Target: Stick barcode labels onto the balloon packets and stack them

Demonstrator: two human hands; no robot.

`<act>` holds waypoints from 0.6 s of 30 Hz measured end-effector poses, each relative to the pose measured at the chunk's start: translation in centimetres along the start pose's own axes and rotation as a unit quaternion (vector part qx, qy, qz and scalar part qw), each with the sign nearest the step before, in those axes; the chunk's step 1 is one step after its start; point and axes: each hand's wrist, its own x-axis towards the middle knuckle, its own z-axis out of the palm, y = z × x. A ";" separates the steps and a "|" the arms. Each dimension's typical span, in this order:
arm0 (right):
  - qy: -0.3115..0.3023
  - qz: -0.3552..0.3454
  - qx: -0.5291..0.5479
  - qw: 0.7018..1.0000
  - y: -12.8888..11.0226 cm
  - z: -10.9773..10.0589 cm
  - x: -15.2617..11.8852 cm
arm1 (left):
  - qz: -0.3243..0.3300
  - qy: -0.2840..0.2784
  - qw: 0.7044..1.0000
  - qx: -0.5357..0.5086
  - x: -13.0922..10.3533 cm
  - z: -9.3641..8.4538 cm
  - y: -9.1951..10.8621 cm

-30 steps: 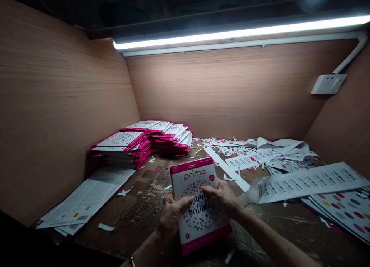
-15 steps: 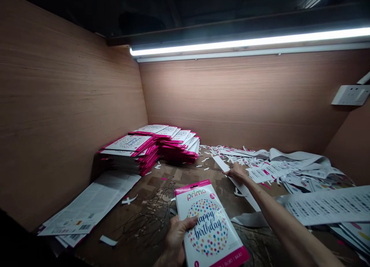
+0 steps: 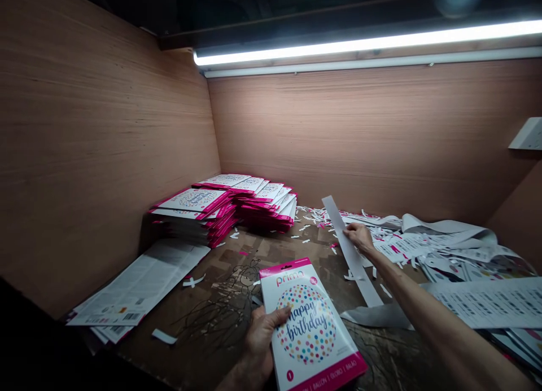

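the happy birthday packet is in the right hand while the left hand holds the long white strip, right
The hands are swapped: the head view shows the left hand holding the happy birthday packet and the right hand holding the long white strip.

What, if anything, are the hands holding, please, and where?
The left hand holds the birthday packet by its left edge; the right hand holds the white strip by its right edge.
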 end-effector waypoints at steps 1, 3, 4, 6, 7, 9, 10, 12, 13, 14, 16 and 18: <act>0.029 -0.023 0.032 0.999 -0.7 -0.9 0.2 | 0.000 0.000 1.000 0.000 0.0 0.0 0.0; 0.093 -0.069 0.097 0.989 -2.7 -3.5 0.8 | 0.001 0.000 1.000 -0.002 0.0 0.0 0.0; 0.123 -0.088 0.126 0.980 -3.9 -5.1 1.0 | 0.003 -0.001 1.000 -0.002 0.0 0.0 0.0; 0.169 -0.119 0.171 0.963 -6.5 -8.4 1.2 | 0.005 -0.002 1.000 -0.003 -0.1 0.1 0.1; 0.173 -0.139 0.187 0.957 -7.8 -9.9 0.8 | 0.005 -0.005 1.000 -0.003 -0.2 0.2 0.1; 0.128 -0.187 0.207 0.952 -9.6 -11.8 -0.8 | 0.007 -0.011 1.000 -0.001 -0.3 0.4 0.1; 0.071 -0.203 0.201 0.956 -10.0 -12.1 -2.1 | 0.009 -0.012 1.000 0.000 -0.3 0.5 0.1; -0.092 -0.207 0.169 0.959 -9.7 -11.4 -5.2 | 0.012 -0.005 1.000 0.001 -0.3 0.6 0.0; -0.190 -0.191 0.146 0.952 -9.1 -10.5 -6.9 | 0.011 0.001 1.000 0.000 -0.3 0.6 0.0; -0.262 -0.173 0.130 0.941 -8.2 -9.5 -8.4 | 0.010 0.007 1.000 0.000 -0.3 0.6 0.0; -0.335 -0.148 0.111 0.924 -6.1 -7.3 -10.7 | 0.007 0.016 1.000 0.007 -0.2 0.7 0.0; -0.342 -0.138 0.100 0.924 -4.1 -5.7 -11.7 | 0.008 0.016 1.000 0.018 -0.3 0.7 0.0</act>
